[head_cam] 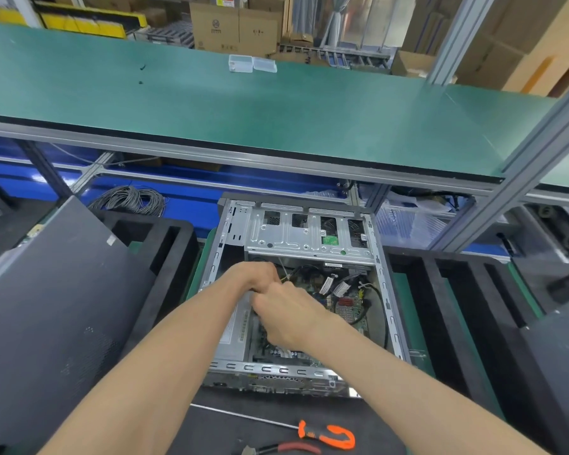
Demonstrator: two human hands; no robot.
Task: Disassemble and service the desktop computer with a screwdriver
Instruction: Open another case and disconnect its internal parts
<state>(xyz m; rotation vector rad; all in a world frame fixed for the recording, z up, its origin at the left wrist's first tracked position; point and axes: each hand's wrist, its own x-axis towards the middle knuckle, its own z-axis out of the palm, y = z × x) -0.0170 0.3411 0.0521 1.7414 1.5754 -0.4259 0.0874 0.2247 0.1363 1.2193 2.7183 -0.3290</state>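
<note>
Both hands are down inside the open case, meeting just left of centre. The left hand (258, 274) is curled, fingers tucked under, and the right hand (286, 315) is bunched against it, its fingers closed on something small at the cable bundle; what exactly is pinched I cannot tell, since the knuckles hide it. A pale zip tie (284, 272) pokes up just beyond the fingers, so this reads as freeing or unplugging wiring, two hands because one steadies while the other pulls.

Out from there: the desktop computer (296, 290) lies on its side, open face up (the sensible way to reach the board), with the motherboard (345, 307) and tagged cables (334, 285) to the right, and the drive cage (309, 231) at the far end.

On the near surface (237, 431) the screwdriver (322, 433) lies idle, orange handle to the right, with red-handled pliers (289, 448) just beside it, both parked within easy reach. The removed side panel (56, 290) leans at left, out of the way.
</note>
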